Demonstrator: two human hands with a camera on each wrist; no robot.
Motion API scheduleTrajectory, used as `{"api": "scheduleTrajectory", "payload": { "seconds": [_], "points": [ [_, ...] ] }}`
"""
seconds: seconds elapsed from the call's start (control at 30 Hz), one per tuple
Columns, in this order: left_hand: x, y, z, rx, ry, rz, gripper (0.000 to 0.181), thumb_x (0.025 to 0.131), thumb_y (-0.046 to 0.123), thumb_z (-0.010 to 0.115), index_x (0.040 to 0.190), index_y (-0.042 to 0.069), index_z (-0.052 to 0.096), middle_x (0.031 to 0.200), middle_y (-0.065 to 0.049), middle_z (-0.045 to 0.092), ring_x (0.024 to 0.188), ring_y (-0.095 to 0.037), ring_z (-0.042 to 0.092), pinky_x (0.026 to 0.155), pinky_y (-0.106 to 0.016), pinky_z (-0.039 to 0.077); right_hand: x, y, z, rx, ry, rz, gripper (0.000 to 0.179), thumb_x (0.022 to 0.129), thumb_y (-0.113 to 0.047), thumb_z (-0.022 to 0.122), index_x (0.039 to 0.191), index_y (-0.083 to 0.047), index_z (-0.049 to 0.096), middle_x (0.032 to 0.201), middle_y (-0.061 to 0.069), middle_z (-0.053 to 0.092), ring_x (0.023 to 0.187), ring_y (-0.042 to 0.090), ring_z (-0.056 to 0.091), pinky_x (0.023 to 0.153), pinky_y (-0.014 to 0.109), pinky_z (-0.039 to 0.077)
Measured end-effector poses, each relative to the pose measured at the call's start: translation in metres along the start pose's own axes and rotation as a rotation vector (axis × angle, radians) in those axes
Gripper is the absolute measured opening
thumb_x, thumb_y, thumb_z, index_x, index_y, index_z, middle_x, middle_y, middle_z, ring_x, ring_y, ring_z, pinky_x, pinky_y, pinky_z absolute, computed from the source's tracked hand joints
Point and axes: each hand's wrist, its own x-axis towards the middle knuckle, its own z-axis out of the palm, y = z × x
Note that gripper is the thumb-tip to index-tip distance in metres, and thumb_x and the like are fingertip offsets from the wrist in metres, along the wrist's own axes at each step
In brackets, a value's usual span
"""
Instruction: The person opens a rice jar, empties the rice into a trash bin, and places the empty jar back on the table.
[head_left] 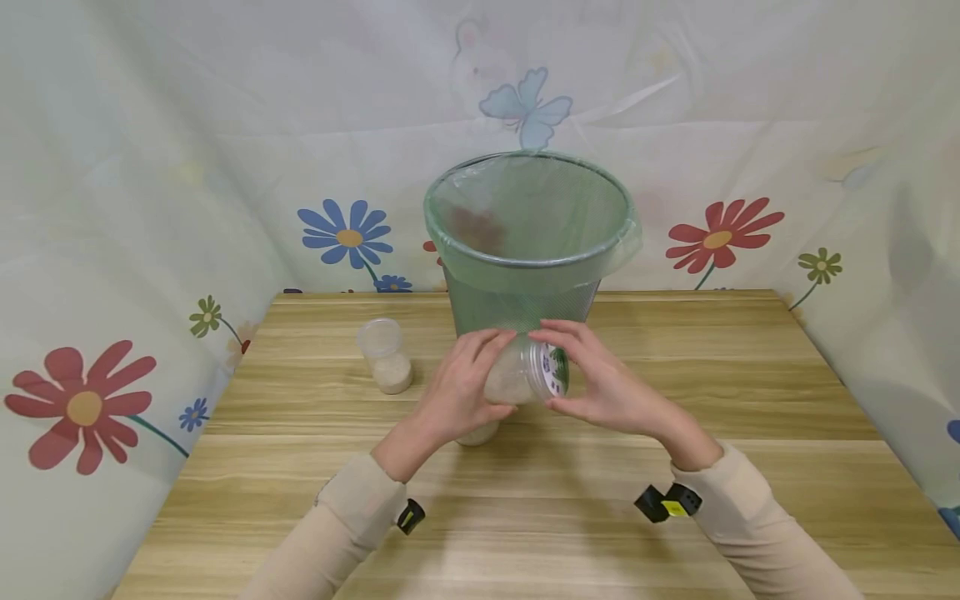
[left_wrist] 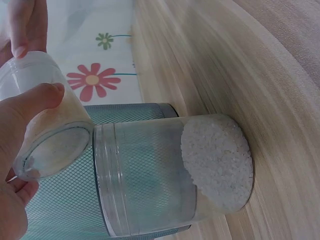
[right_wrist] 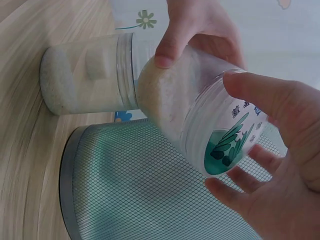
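Note:
A clear plastic jar (head_left: 508, 379) with white grains in it lies tilted between both hands. My left hand (head_left: 465, 383) grips it round the base end, thumb on one side and fingers on the other. Round the printed lid (right_wrist: 232, 135), white with a green plant picture, my right hand (head_left: 611, 385) curls, thumb at the rim and fingertips on the far edge. Just below the held jar, a second clear jar (left_wrist: 215, 160) stands upright on the table with white grains, likely rice, at its bottom. In the head view the left hand partly hides it.
A third clear jar (head_left: 392, 371) with pale grains stands to the left. Behind the hands is a mesh bin (head_left: 517, 304) with a green liner bag (head_left: 630, 233) over its rim. Flower-printed sheeting (head_left: 255, 167) surrounds the wooden table (head_left: 712, 367) at the back and sides.

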Motion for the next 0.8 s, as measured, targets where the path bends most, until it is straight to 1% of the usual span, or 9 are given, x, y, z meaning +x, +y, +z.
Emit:
{"api": "scheduleTrajectory", "payload": {
  "seconds": [0.07, 0.27, 0.47, 0.57, 0.67, 0.8],
  "points": [
    [0.0003, 0.0001, -0.0002, -0.003, 0.000, -0.001, 0.091, 0.056, 0.033, 0.087, 0.132, 0.006, 0.043, 0.126, -0.012, 0.049, 0.114, -0.026, 0.046, 0.099, -0.038, 0.041, -0.0006, 0.0010, 0.0000, -0.004, 0.000, -0.019, 0.079, 0.070, -0.010, 0.079, 0.137, -0.013, 0.037, 0.142, 0.016, 0.030, 0.130, 0.028, 0.032, 0.097, 0.048, 0.040],
    [0.0015, 0.0008, -0.0021, -0.018, -0.011, -0.005, 0.091, 0.057, 0.032, 0.086, 0.132, 0.006, 0.043, 0.126, -0.011, 0.049, 0.114, -0.025, 0.047, 0.098, -0.037, 0.041, -0.0025, 0.0023, 0.0015, -0.015, 0.011, -0.079, 0.079, 0.068, -0.005, 0.079, 0.135, -0.014, 0.038, 0.144, 0.014, 0.027, 0.130, 0.028, 0.031, 0.096, 0.047, 0.042],
    [0.0017, 0.0005, -0.0028, -0.031, -0.028, -0.010, 0.091, 0.058, 0.032, 0.085, 0.133, 0.005, 0.042, 0.126, -0.012, 0.049, 0.115, -0.026, 0.046, 0.100, -0.037, 0.040, -0.0038, 0.0031, 0.0028, -0.056, 0.033, -0.132, 0.076, 0.067, -0.004, 0.078, 0.132, -0.012, 0.041, 0.144, 0.014, 0.028, 0.129, 0.029, 0.031, 0.096, 0.044, 0.041],
    [0.0013, -0.0004, -0.0024, -0.036, -0.031, -0.019, 0.091, 0.058, 0.032, 0.085, 0.133, 0.005, 0.042, 0.126, -0.012, 0.049, 0.115, -0.026, 0.046, 0.099, -0.038, 0.040, -0.0043, 0.0038, 0.0024, -0.062, 0.037, -0.140, 0.076, 0.067, -0.003, 0.078, 0.132, -0.011, 0.041, 0.144, 0.014, 0.028, 0.130, 0.029, 0.031, 0.096, 0.044, 0.041],
    [0.0010, -0.0012, -0.0027, -0.036, -0.034, -0.036, 0.092, 0.057, 0.033, 0.085, 0.133, 0.005, 0.042, 0.126, -0.011, 0.049, 0.115, -0.026, 0.046, 0.099, -0.038, 0.041, -0.0046, 0.0048, 0.0019, -0.057, 0.038, -0.131, 0.078, 0.067, -0.004, 0.078, 0.134, -0.012, 0.040, 0.144, 0.014, 0.027, 0.130, 0.029, 0.031, 0.096, 0.045, 0.041],
    [0.0011, -0.0018, -0.0041, -0.037, -0.032, -0.054, 0.093, 0.057, 0.033, 0.085, 0.134, 0.006, 0.041, 0.127, -0.011, 0.049, 0.117, -0.026, 0.045, 0.100, -0.038, 0.040, -0.0046, 0.0055, 0.0015, -0.053, 0.051, -0.113, 0.083, 0.067, -0.009, 0.080, 0.138, -0.011, 0.037, 0.144, 0.015, 0.028, 0.131, 0.028, 0.030, 0.098, 0.046, 0.039]
  ]
}}
